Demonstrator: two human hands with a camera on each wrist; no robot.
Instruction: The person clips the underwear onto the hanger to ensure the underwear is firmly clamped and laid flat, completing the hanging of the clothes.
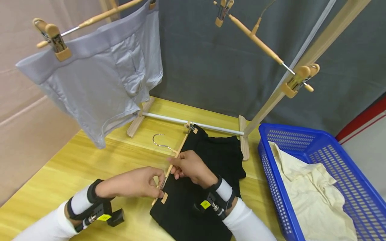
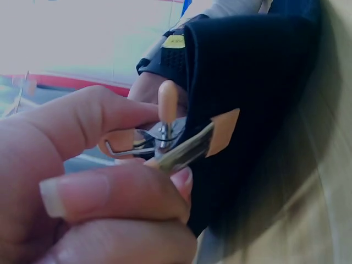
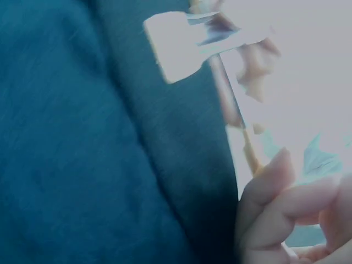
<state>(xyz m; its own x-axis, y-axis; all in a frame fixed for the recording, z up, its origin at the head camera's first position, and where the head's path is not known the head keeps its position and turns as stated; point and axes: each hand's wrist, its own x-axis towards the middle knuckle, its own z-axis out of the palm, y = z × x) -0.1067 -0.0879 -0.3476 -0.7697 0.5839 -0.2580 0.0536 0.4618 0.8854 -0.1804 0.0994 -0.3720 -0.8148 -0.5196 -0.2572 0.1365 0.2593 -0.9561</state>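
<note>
A black garment (image 1: 196, 201), folded like shorts, lies flat on the wooden table. Along its waistband runs a clip hanger (image 1: 182, 144) with its metal hook to the left. My left hand (image 1: 135, 182) pinches the near clip (image 2: 224, 132) between thumb and fingers, and the clip's tan pad sits on the waistband. A little farther along, my right hand (image 1: 193, 167) holds the hanger bar beside the waistband with curled fingers. The far clip (image 1: 194, 129) is on the garment's upper corner. In the right wrist view, glare washes out much of the bar.
Light grey boxer briefs (image 1: 99, 73) hang from a clip hanger at the upper left. Another clip hanger (image 1: 256, 38) hangs without a garment at the upper right. A wooden rack (image 1: 244, 140) stands behind. To the right, a blue basket (image 1: 263, 150) holds a cream cloth (image 1: 313, 197).
</note>
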